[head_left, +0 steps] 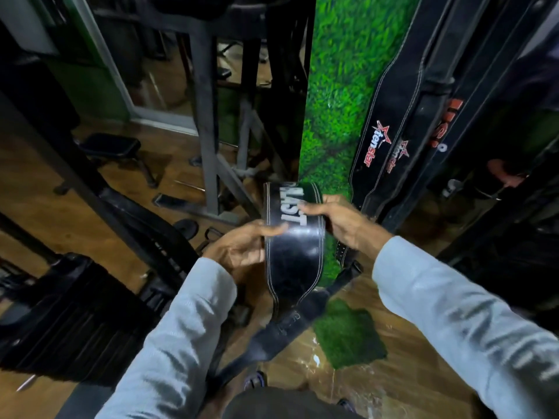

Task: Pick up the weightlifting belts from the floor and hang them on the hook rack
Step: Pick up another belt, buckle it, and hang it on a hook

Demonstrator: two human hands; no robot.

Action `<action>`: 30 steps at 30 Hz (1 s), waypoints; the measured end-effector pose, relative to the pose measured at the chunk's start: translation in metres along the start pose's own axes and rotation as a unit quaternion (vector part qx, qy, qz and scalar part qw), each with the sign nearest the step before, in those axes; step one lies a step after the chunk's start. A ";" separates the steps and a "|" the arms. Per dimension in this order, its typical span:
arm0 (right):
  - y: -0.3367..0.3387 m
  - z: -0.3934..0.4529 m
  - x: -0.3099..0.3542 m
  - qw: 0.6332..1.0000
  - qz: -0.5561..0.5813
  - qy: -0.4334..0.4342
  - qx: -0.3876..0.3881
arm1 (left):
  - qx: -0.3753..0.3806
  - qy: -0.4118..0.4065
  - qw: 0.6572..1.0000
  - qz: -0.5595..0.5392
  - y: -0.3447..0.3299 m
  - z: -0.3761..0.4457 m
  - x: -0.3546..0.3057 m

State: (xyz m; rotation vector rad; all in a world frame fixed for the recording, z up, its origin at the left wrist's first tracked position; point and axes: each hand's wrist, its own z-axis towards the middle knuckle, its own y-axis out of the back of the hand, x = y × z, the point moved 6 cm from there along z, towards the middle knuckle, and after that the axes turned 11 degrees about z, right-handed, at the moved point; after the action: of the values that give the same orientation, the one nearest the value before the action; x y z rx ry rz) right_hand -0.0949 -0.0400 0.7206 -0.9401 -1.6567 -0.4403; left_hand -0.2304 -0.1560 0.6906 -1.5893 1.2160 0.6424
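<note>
From the head camera, both hands grip one black weightlifting belt (292, 252) in front of the body: the left hand (242, 247) clasps its left edge, thumb laid across the glossy face and fingers curled behind, while the right hand (341, 220) pinches the right edge a little higher, fingertips resting beside the white lettering (293, 208) printed on the face. Between the two grips lies the belt's widest part; its long axis runs nearly straight up and down in the view, the upper end folding away from the camera just above the right hand's hold, the lower end narrowing below the left hand's hold into a slimmer strap (287, 325) that trails down and to the left toward the wooden floor (393, 358). White stitching follows both edges. Both forearms wear light grey sleeves (453, 313). To the right of the right hand's grip, just beside it, several other black belts (384, 140) hang lengthwise, one with a red star logo, their tips reaching down about level with that hand. Behind the held belt stands a panel of green artificial grass (341, 86), and a loose patch of the same (348, 334) lies on the floor below the grips. Left of the left hand's hold, well apart, stand a grey metal frame (205, 116) and dark gym equipment
</note>
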 end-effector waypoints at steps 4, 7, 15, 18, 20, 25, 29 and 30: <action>-0.019 -0.022 -0.016 0.993 -0.095 0.040 0.054 | -0.010 -0.048 0.987 -0.154 0.011 0.001 -0.023; -0.028 -0.031 -0.029 0.987 -0.129 0.061 0.081 | -0.092 -0.009 0.991 -0.093 0.012 0.010 -0.035; 0.008 -0.011 0.014 0.999 0.035 -0.017 -0.012 | -0.161 -0.108 0.979 0.063 0.004 0.008 -0.024; 0.004 0.004 0.030 0.996 0.072 -0.022 -0.043 | -0.141 -0.122 0.976 0.114 0.000 0.001 -0.013; 0.002 0.007 0.030 0.995 0.072 -0.031 -0.060 | -0.114 -0.113 0.981 0.111 0.006 -0.005 -0.006; 0.000 -0.001 -0.001 0.998 0.025 -0.005 -0.058 | -0.086 -0.056 0.993 -0.055 0.009 -0.012 -0.034; -0.014 -0.014 -0.037 0.998 -0.068 -0.013 -0.002 | -0.248 -0.018 0.968 0.018 0.046 0.012 -0.045; -0.014 -0.017 -0.042 0.998 -0.054 -0.027 -0.008 | -0.283 -0.027 0.958 0.049 0.051 0.014 -0.041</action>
State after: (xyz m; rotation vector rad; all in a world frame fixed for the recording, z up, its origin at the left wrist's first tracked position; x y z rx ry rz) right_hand -0.0922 -0.0749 0.6895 -0.8837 -1.7616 -0.5053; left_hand -0.2900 -0.1270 0.7005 -1.9658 1.1332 1.1682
